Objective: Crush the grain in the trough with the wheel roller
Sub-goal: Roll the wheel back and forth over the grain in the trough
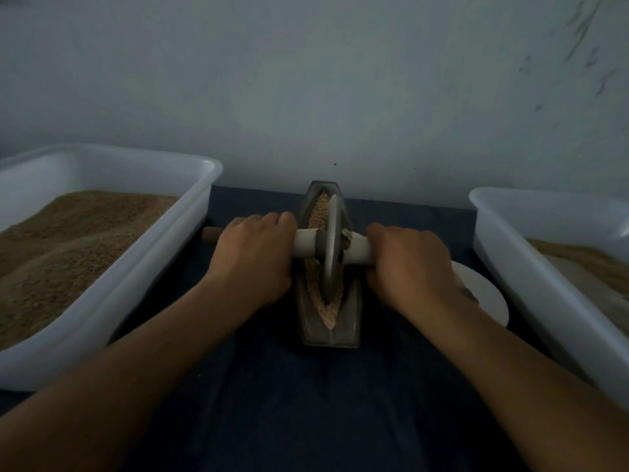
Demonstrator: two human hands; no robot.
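Observation:
A narrow boat-shaped metal trough [352,321] lies on the dark cloth, pointing away from me. Pale brown grain [320,207] fills its groove. A grey metal wheel roller [332,247] stands upright in the groove near the middle, with a pale wooden axle handle through its hub. My left hand [253,258] is closed around the left part of the handle, whose end sticks out beyond it. My right hand [410,267] grips the right part of the handle. Both hands sit close to the trough's sides.
A large white plastic tub [190,212] of brown grain stands on the left. A second white tub [510,253] holding paler material stands on the right. A white round plate [490,301] lies partly under my right wrist. A grey wall rises just behind the trough.

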